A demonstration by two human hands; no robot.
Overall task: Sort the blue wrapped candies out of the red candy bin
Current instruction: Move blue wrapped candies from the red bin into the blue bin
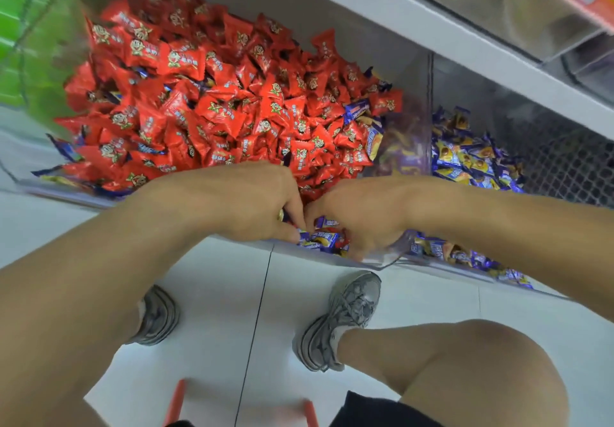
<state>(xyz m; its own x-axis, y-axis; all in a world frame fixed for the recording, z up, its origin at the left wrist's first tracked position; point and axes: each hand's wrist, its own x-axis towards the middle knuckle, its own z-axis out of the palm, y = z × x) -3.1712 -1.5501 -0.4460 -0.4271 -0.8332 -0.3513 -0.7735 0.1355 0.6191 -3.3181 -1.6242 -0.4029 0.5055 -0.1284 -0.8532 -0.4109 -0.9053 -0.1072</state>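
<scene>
Head view looks steeply down on the red candy bin (59, 191), a clear-walled tray heaped with red wrapped candies (212, 94). Both bare forearms reach in from the bottom corners and meet at the bin's near front corner. The left hand (252, 200) lies knuckles up, wrist bent slightly inward, its fingers curled down into the candy at the front wall; something small and yellowish shows under its fingertips, but whether it is pinched cannot be told. The right hand (362, 217) sits just beside it, thumb side toward the left hand, fingers curled downward around a small cluster of blue wrapped candies (320, 239) pressed against the bin's front edge. The two hands nearly touch at the fingertips.

More blue wrappers lie scattered in the red heap: several along the bin's right wall (362, 117), a few at its left front corner (63, 149). Right of the bin, past a clear divider (428, 101), a neighbouring compartment holds a pile of blue and yellow candies (471, 157). Behind and above the bin runs a white shelf edge (432, 28). Below the bin's front edge are white floor tiles (216, 293), two grey sneakers (345, 317), a bare knee, and two red bars (176, 400) at the bottom of the view.
</scene>
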